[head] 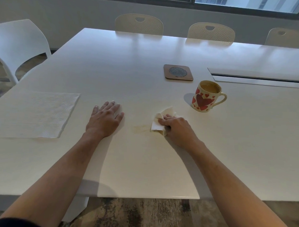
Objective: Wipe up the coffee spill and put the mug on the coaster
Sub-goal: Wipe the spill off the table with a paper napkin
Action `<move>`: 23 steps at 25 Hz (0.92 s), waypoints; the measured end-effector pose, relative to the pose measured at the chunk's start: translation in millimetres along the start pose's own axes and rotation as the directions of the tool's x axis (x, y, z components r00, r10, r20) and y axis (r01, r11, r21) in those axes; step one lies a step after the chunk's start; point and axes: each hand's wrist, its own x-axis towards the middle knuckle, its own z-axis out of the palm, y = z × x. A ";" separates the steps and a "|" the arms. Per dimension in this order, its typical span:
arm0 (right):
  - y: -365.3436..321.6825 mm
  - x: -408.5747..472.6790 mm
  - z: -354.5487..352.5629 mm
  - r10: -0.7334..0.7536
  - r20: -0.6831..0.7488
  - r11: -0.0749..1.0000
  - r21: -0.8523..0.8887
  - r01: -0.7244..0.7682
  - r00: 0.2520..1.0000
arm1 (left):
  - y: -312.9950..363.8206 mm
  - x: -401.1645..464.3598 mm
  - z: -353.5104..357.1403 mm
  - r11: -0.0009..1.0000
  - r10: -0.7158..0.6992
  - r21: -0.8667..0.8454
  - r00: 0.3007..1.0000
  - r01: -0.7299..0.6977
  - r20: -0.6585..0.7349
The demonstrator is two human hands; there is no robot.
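My right hand (pixel 176 126) grips a crumpled white paper towel (pixel 157 125) and presses it on the white table (pixel 143 164). A faint brownish coffee smear (pixel 141 128) lies just left of the towel. My left hand (pixel 105 119) rests flat on the table, fingers straight, holding nothing. The cream mug (pixel 206 97) with red hearts stands upright to the right, coffee inside, handle pointing right. Beyond it lies the square brown coaster (pixel 178 72) with a round mesh centre, nothing on it.
A flat sheet of paper towel (pixel 34 115) lies at the left of the table. A recessed cable slot (pixel 260 78) runs along the right. White chairs stand at the far edge (pixel 139 23) and at the left (pixel 20 42).
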 end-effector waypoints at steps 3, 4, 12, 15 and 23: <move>2.8 -12.2 3.1 0.102 -0.052 0.992 -0.071 -0.106 0.993 | 0.2 -0.4 1.3 1.000 -0.003 0.003 1.000 0.003 -0.001; -0.2 -14.4 7.0 0.132 -0.062 0.984 -0.109 -0.138 0.989 | 0.6 -0.6 1.8 1.000 -0.005 0.007 1.000 0.005 0.000; -36.4 -7.0 29.7 0.170 -0.114 0.969 -0.163 -0.187 0.979 | 5.0 0.9 2.9 0.999 -0.020 0.025 1.000 0.020 0.013; -61.7 5.8 42.0 0.110 -0.047 0.981 -0.154 -0.116 0.993 | 5.9 0.3 1.5 0.999 -0.022 0.025 1.000 0.022 0.019; -74.0 8.0 40.3 -0.100 0.047 0.995 0.020 0.099 0.994 | 7.8 -0.5 -1.9 1.000 -0.014 0.028 1.000 0.014 0.018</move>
